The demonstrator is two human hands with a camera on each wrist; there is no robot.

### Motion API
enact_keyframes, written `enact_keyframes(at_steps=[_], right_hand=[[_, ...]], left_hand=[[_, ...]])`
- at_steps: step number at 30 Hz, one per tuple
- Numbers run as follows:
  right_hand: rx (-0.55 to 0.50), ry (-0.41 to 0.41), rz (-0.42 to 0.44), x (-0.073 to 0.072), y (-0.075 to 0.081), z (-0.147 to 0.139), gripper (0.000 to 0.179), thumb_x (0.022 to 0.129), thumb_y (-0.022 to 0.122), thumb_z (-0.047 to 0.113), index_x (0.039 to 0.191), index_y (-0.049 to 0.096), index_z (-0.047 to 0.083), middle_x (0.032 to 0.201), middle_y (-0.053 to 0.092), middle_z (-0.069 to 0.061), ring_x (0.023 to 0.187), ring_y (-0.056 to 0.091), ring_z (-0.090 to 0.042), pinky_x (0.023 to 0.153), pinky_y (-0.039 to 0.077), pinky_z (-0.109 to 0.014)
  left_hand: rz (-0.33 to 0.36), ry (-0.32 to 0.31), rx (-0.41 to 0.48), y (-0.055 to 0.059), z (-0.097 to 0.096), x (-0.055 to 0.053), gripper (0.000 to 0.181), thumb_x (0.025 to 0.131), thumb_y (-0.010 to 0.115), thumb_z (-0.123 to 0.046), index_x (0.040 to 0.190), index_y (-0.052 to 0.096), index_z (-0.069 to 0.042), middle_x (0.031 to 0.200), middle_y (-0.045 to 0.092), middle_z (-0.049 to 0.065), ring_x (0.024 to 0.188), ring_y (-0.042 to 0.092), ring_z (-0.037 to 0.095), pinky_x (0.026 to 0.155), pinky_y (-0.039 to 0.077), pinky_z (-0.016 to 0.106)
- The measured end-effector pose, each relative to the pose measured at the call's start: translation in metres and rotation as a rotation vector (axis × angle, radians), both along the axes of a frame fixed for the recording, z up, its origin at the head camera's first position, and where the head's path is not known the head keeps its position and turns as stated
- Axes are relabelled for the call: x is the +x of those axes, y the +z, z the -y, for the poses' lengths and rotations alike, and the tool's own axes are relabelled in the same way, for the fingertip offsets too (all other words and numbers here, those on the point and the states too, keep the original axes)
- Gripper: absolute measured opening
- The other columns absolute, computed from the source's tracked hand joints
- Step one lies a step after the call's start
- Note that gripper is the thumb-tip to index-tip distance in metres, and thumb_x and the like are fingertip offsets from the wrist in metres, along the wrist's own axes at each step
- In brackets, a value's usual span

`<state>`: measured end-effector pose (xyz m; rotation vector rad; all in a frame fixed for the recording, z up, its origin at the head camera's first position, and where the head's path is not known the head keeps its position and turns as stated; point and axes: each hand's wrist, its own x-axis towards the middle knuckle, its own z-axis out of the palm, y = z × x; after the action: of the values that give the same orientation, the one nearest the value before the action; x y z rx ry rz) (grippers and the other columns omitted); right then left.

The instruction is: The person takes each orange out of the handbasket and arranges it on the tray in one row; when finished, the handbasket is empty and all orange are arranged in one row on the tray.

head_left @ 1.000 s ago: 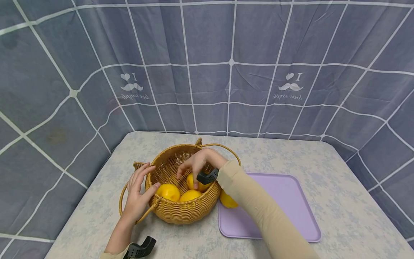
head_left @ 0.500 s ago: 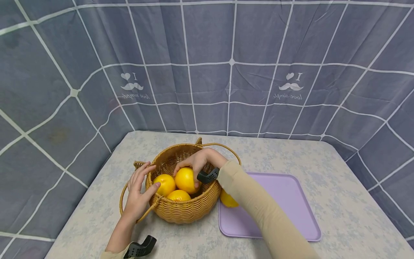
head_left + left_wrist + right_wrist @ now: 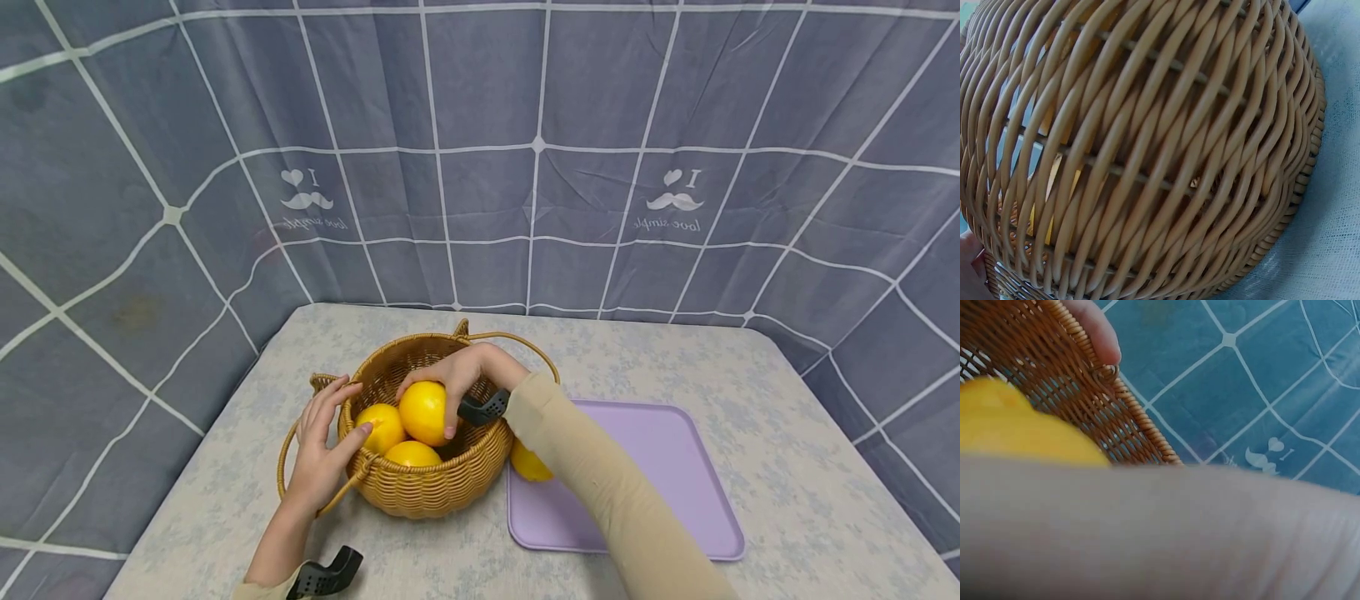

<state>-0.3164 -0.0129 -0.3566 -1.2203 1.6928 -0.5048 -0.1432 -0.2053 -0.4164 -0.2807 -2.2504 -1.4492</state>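
Note:
Inside the wicker basket point(image 3: 431, 492), my right hand point(image 3: 455, 377) grips an orange point(image 3: 422, 413), thumb at its near right side and fingers at its far side. Two more oranges, one at the left point(image 3: 382, 427) and one near the front point(image 3: 412, 454), lie in the basket. My left hand point(image 3: 318, 446) holds the basket's left rim, thumb and fingertips over the edge. In the left wrist view the woven wall point(image 3: 1147, 137) covers most of the picture. A blurred orange point(image 3: 1029, 428) shows past my right forearm in the right wrist view.
A purple tray point(image 3: 652, 467) lies right of the basket, partly under my right sleeve. Another orange point(image 3: 528, 462) is on its left edge, half hidden by the sleeve. The basket's two thin handles point(image 3: 536, 348) hang outward. A grey-blue checked curtain point(image 3: 487, 200) surrounds the table.
My right hand has taken hold of an orange, raised it and moved it slightly left. The other two oranges in the basket have shifted. My left hand has stayed on the rim.

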Motion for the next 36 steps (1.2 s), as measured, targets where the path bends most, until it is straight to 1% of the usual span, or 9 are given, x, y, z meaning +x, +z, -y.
enact_keyframes(at_steps=[2, 6, 14, 20, 23, 27, 30, 32, 36], right_hand=[[-0.044, -0.022, 0.028, 0.0, 0.0, -0.002, 0.086, 0.07, 0.081, 0.01, 0.141, 0.033, 0.012, 0.125, 0.046, 0.0, 0.105, 0.052, -0.015, 0.088, 0.047, -0.03], [-0.152, -0.05, 0.041, 0.001, 0.002, -0.006, 0.082, 0.073, 0.077, 0.013, 0.143, 0.033, 0.013, 0.128, 0.046, 0.002, 0.11, 0.05, -0.014, 0.092, 0.044, -0.03], [-0.28, -0.137, 0.089, 0.002, 0.005, -0.01, 0.078, 0.076, 0.074, 0.013, 0.143, 0.033, 0.013, 0.131, 0.045, 0.0, 0.111, 0.05, -0.017, 0.091, 0.045, -0.033], [-0.387, -0.251, 0.137, 0.005, 0.007, -0.016, 0.078, 0.076, 0.074, 0.011, 0.143, 0.034, 0.018, 0.136, 0.041, 0.0, 0.114, 0.049, -0.02, 0.093, 0.045, -0.036], [-0.425, -0.293, 0.111, 0.009, 0.012, -0.026, 0.08, 0.076, 0.075, 0.011, 0.144, 0.033, 0.018, 0.137, 0.041, 0.001, 0.114, 0.049, -0.02, 0.093, 0.044, -0.036], [-0.473, -0.309, 0.014, 0.017, 0.021, -0.044, 0.084, 0.075, 0.076, 0.012, 0.145, 0.03, 0.015, 0.137, 0.04, -0.002, 0.113, 0.05, -0.02, 0.094, 0.043, -0.035], [-0.532, -0.316, -0.036, 0.024, 0.026, -0.061, 0.085, 0.075, 0.077, 0.011, 0.144, 0.029, 0.012, 0.136, 0.041, -0.004, 0.112, 0.051, -0.021, 0.094, 0.044, -0.037], [-0.58, -0.323, -0.016, 0.029, 0.028, -0.073, 0.086, 0.074, 0.078, 0.011, 0.144, 0.028, 0.01, 0.135, 0.041, -0.006, 0.112, 0.051, -0.023, 0.094, 0.044, -0.039], [-0.676, -0.338, 0.073, 0.041, 0.028, -0.097, 0.087, 0.076, 0.079, 0.013, 0.144, 0.024, 0.005, 0.139, 0.034, -0.01, 0.114, 0.048, -0.028, 0.095, 0.043, -0.044]], left_hand=[[0.001, 0.002, -0.001, -0.001, 0.0, -0.001, 0.048, 0.084, 0.063, -0.003, 0.131, 0.052, -0.009, 0.146, 0.032, 0.006, 0.137, 0.014, 0.035, 0.101, 0.002, 0.064], [0.0, 0.0, -0.001, -0.004, 0.001, -0.003, 0.05, 0.083, 0.064, -0.001, 0.131, 0.051, -0.007, 0.146, 0.032, 0.007, 0.137, 0.014, 0.035, 0.101, 0.001, 0.065], [0.004, -0.002, -0.009, -0.004, 0.001, -0.004, 0.05, 0.084, 0.064, -0.002, 0.132, 0.051, -0.008, 0.146, 0.032, 0.006, 0.137, 0.015, 0.034, 0.101, 0.001, 0.065], [-0.005, 0.006, -0.009, -0.001, 0.001, -0.002, 0.049, 0.084, 0.064, -0.003, 0.132, 0.051, -0.008, 0.146, 0.032, 0.005, 0.136, 0.017, 0.034, 0.101, 0.002, 0.064], [-0.007, 0.004, -0.008, -0.002, 0.001, -0.002, 0.049, 0.084, 0.064, -0.002, 0.132, 0.051, -0.007, 0.146, 0.033, 0.006, 0.136, 0.017, 0.034, 0.102, 0.002, 0.064], [-0.006, 0.0, -0.005, -0.003, 0.0, -0.001, 0.048, 0.086, 0.062, -0.003, 0.132, 0.05, -0.008, 0.146, 0.032, 0.005, 0.137, 0.016, 0.033, 0.102, 0.001, 0.064], [-0.001, 0.003, -0.004, -0.004, 0.0, 0.0, 0.048, 0.086, 0.062, -0.003, 0.133, 0.05, -0.009, 0.146, 0.032, 0.004, 0.137, 0.016, 0.032, 0.102, 0.0, 0.064], [0.001, 0.004, -0.005, -0.005, 0.001, -0.001, 0.049, 0.086, 0.062, -0.003, 0.133, 0.05, -0.009, 0.146, 0.032, 0.005, 0.137, 0.016, 0.032, 0.103, 0.0, 0.064], [-0.006, 0.007, -0.009, -0.005, 0.001, -0.002, 0.05, 0.085, 0.063, -0.001, 0.133, 0.05, -0.007, 0.146, 0.032, 0.006, 0.137, 0.016, 0.034, 0.102, 0.0, 0.064]])
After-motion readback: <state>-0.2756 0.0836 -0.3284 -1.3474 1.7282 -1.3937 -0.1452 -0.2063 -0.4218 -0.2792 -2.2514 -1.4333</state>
